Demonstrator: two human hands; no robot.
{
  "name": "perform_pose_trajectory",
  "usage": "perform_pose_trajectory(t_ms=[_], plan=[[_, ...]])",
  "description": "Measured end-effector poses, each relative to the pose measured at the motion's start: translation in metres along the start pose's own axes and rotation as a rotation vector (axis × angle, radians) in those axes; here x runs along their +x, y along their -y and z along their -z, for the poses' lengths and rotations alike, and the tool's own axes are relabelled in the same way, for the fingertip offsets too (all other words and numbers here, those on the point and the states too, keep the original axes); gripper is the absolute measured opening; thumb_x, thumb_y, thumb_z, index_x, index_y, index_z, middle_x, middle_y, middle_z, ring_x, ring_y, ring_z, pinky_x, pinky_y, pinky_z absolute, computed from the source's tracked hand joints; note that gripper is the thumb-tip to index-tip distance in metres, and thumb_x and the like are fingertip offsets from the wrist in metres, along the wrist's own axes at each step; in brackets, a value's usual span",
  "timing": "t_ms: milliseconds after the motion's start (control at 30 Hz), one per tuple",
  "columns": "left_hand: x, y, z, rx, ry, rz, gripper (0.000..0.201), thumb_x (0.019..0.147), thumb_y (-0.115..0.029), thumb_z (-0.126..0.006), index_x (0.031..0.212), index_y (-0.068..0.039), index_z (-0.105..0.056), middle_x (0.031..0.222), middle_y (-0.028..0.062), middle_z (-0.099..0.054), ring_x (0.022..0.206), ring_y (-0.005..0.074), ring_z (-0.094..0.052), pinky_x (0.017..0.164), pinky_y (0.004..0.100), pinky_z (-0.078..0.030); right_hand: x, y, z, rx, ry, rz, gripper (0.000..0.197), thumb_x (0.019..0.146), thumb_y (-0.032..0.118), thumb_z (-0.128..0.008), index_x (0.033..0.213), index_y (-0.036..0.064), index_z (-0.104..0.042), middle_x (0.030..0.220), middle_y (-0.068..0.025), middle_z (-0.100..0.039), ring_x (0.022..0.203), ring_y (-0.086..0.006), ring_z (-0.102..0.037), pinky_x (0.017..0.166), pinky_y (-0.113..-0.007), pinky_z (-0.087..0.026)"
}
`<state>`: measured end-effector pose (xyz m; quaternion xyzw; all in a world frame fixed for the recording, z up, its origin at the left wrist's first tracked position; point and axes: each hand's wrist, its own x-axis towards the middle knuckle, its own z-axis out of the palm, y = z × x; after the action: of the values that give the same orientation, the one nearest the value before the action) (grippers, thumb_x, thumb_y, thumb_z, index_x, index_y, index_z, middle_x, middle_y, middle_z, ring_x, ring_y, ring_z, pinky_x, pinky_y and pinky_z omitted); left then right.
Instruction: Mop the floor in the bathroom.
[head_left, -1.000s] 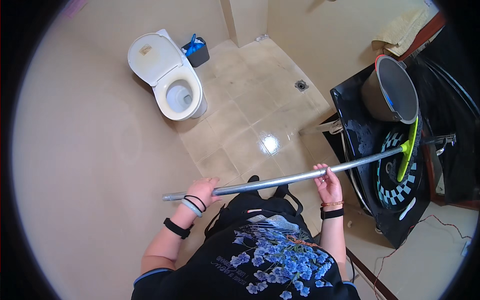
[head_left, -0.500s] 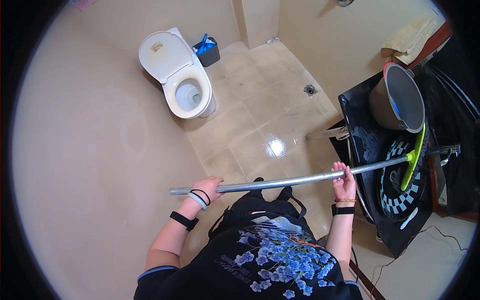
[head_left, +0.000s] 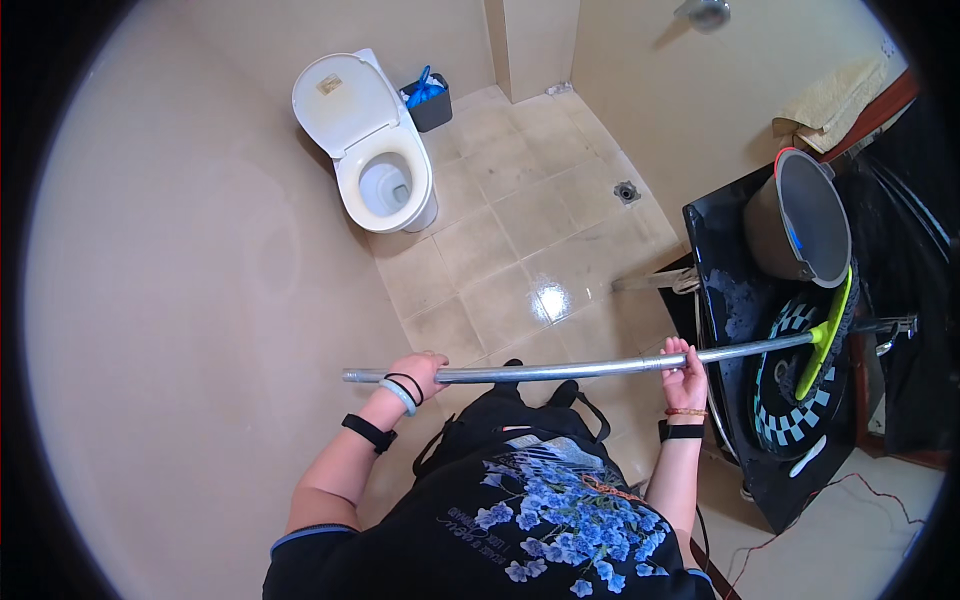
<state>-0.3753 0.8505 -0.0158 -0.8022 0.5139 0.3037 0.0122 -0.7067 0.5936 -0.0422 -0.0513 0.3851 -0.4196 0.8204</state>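
A plain beige wall (head_left: 180,300) fills the left of the frame, and a floor of pale tiles (head_left: 500,215), dulled in patches, runs up through the middle to a squared column (head_left: 530,50) at the top. Bright light glares off the tiles (head_left: 550,300) near the centre. A white toilet (head_left: 375,145) with its lid raised stands upper left of centre, a dark grey bin (head_left: 433,115) just beside it. A round floor drain (head_left: 626,192) lies near the foot of the right-hand wall (head_left: 660,110). At the right, a glossy black counter (head_left: 770,490) carries a dark basin (head_left: 785,435) with a checkered band and a metal tap (head_left: 897,328); above, a cream towel (head_left: 840,105) hangs over reddish-brown trim (head_left: 880,115).
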Motion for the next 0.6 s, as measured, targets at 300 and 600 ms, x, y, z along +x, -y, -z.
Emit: perform_pose_trajectory(t_ms=[300, 600], plan=[[0.013, 0.005, -0.014, 0.023, 0.062, 0.043, 0.021, 0.066, -0.029, -0.053, 0.08, -0.013, -0.055, 0.078, 0.0084, -0.055, 0.076, 0.0241, -0.052, 0.066, 0.0333, -0.042, 0.007, -0.002, 0.004, 0.014, -0.034, -0.014, 0.018, 0.077, 0.012, -0.047, 0.089, -0.0008, -0.049, 0.096, -0.0118, -0.051, 0.096, -0.0241, -0.046, 0.086, -0.037, -0.033], [0.021, 0.01, -0.023, -0.15, 0.253, -0.08, 0.04, 0.061, -0.04, -0.059, 0.088, -0.01, -0.054, 0.082, 0.0102, -0.056, 0.077, 0.0249, -0.052, 0.068, 0.033, -0.042, 0.008, 0.001, 0.006, 0.018, -0.097, -0.023, 0.015, 0.076, 0.012, -0.049, 0.087, 0.0021, -0.05, 0.095, -0.009, -0.052, 0.095, -0.0213, -0.047, 0.085, -0.039, -0.033]])
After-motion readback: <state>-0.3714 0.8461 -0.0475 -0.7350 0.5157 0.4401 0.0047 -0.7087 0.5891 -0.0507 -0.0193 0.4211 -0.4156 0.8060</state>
